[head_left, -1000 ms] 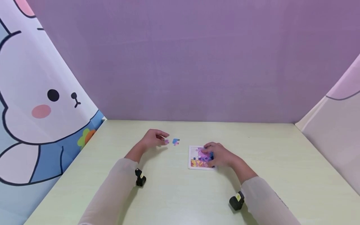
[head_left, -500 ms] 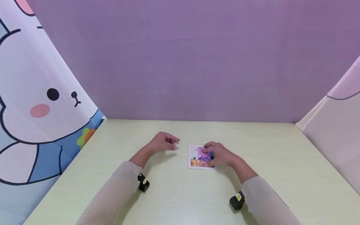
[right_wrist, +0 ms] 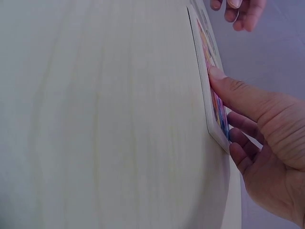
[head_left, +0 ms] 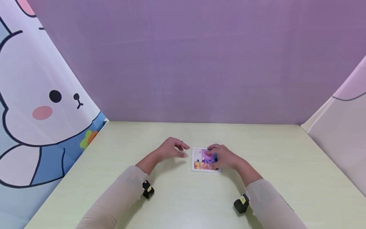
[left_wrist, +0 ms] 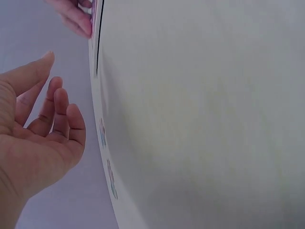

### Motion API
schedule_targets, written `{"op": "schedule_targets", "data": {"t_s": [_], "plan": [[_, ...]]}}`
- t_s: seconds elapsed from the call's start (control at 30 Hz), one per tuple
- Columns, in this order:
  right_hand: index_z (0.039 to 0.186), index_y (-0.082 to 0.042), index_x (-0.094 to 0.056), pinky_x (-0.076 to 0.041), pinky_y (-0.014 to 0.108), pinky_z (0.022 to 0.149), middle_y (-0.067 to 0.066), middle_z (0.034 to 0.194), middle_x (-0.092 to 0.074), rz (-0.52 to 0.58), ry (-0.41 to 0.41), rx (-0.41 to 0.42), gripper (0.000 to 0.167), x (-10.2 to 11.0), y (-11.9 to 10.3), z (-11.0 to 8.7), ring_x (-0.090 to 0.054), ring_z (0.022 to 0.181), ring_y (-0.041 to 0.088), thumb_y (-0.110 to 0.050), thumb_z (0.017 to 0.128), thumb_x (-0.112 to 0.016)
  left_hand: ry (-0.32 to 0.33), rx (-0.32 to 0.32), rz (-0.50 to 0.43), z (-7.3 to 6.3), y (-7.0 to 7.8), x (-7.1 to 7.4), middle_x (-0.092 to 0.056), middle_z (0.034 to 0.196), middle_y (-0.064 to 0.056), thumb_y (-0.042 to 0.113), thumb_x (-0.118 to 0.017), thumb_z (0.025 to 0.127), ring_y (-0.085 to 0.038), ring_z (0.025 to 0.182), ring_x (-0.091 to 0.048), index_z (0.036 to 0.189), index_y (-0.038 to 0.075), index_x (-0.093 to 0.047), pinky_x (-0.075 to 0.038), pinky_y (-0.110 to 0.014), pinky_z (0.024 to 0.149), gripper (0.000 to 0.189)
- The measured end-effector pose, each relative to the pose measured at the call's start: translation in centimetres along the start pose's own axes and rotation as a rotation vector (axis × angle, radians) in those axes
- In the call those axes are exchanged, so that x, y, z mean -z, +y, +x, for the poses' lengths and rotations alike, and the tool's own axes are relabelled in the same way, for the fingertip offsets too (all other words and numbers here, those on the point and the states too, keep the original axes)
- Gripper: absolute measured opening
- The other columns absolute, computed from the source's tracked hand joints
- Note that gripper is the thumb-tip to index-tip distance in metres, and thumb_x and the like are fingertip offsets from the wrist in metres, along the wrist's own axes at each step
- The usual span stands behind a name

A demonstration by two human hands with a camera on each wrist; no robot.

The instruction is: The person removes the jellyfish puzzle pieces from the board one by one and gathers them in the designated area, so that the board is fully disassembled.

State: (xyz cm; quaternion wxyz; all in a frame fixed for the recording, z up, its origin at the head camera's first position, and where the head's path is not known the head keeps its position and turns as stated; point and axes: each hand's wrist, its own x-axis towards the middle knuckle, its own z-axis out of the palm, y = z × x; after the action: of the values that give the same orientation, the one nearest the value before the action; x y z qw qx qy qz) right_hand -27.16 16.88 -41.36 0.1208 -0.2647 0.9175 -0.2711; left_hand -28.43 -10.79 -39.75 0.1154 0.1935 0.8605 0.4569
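Note:
A small jigsaw puzzle in a white frame lies flat on the table, showing a pink and purple picture above a yellow strip. My right hand holds its right side, thumb on the picture and fingertips at the far edge. Just left of the frame hovers my left hand, its fingers loosely bent and nothing between them. Beyond that hand, the left wrist view has two loose puzzle pieces, one nearer the frame and another farther off. In the head view the left hand mostly hides them.
The pale wooden table runs back to a purple cloth wall. Cartoon-printed cloth hangs at the left, and a pale cloth at the right. Each forearm wears a small black camera.
My left hand has moved right and slightly nearer, past the two loose pieces toward the frame, covering them in the head view. My right hand and the puzzle have stayed in place.

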Motion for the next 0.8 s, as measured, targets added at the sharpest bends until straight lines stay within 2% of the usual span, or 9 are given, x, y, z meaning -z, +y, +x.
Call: {"op": "schedule_targets", "data": {"t_s": [0.37,0.6,0.8], "plan": [[0.132,-0.007,-0.062,-0.029,0.061,0.106,0.016,0.141,-0.045,-0.005,0.001,0.025,0.056,0.1,0.0,0.0,-0.035,0.13,0.042,-0.025,0.082,-0.08,-0.041,-0.025,0.028,-0.2,0.9,-1.7,-0.067,0.1,0.004,0.008,-0.082,0.078,-0.016,0.095,-0.059,0.104,0.01,-0.077,-0.05,-0.029,0.075,0.026],[0.133,-0.008,-0.061,-0.029,0.062,0.105,0.017,0.142,-0.044,-0.005,0.002,0.023,0.057,0.1,-0.1,0.0,-0.034,0.131,0.042,-0.027,0.082,-0.08,-0.083,-0.054,0.031,-0.3,1.6,-2.7,-0.07,0.104,0.001,0.007,-0.081,0.079,-0.017,0.097,-0.059,0.104,0.009,-0.076,-0.051,-0.029,0.077,0.026],[0.133,-0.006,-0.06,-0.03,0.062,0.105,0.018,0.142,-0.045,-0.012,0.011,0.044,0.058,0.2,0.0,-0.1,-0.035,0.13,0.043,-0.026,0.082,-0.08,-0.09,-0.045,0.02,-0.3,2.5,-3.2,-0.069,0.107,0.003,0.006,-0.081,0.079,-0.019,0.1,-0.059,0.105,0.01,-0.076,-0.052,-0.029,0.074,0.027]]}}
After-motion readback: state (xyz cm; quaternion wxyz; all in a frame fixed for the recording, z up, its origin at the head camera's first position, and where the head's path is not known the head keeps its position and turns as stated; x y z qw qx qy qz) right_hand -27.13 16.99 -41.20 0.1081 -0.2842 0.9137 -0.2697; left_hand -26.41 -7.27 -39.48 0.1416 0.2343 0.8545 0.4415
